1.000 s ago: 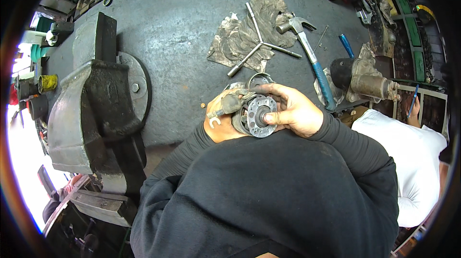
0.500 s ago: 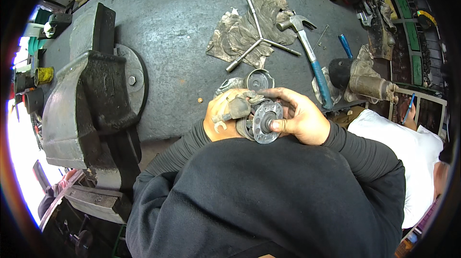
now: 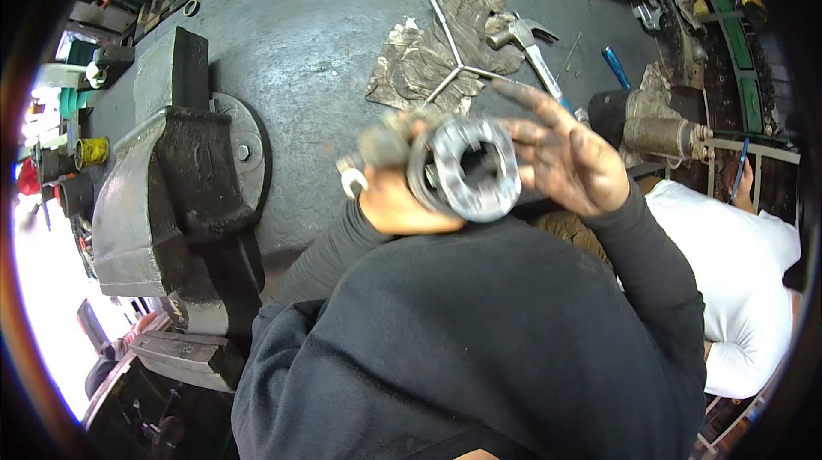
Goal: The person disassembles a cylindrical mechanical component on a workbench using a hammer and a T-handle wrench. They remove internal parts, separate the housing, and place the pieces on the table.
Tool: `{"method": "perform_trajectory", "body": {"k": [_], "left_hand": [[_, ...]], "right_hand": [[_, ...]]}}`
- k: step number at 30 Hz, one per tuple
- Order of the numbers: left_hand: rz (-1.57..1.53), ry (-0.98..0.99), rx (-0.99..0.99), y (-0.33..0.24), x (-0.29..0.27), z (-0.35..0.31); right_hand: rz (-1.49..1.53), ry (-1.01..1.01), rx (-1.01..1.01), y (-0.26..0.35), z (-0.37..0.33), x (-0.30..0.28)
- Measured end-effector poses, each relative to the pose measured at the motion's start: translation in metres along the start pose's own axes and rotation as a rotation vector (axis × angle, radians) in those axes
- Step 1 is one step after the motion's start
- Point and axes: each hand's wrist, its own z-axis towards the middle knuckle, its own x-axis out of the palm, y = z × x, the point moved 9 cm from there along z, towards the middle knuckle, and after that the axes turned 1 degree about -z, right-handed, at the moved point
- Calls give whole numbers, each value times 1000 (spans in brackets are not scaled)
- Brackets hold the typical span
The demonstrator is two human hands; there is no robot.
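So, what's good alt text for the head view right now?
A person's left hand holds a ring-ended metal part, slightly blurred, with the right hand open beside it. Beyond lie a three-armed wrench on crumpled cloth and a hammer; a heavy vise stands at left.

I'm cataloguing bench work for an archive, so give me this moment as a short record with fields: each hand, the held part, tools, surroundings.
Left hand: gripping a round metal part
Right hand: open, beside the part; contact unclear
Held part: ring-shaped face, open centre, blurred
Tools: three-armed wrench on a grey cloth; claw hammer to its right
Left side: large dark vise
Right side: another person in a white shirt
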Motion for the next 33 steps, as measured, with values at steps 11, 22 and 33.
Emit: {"method": "perform_trajectory", "body": {"k": [11,22,33], "left_hand": [[154,-160,161,21,-54,83],[-136,-134,11,62,-96,118],[-462,-217,52,78,-149,158]], "right_hand": [[363,-328,-414,-61,61,-85],[195,-410,-144,-124,107,-56],[181,-315,30,-122,127,-44]]}}
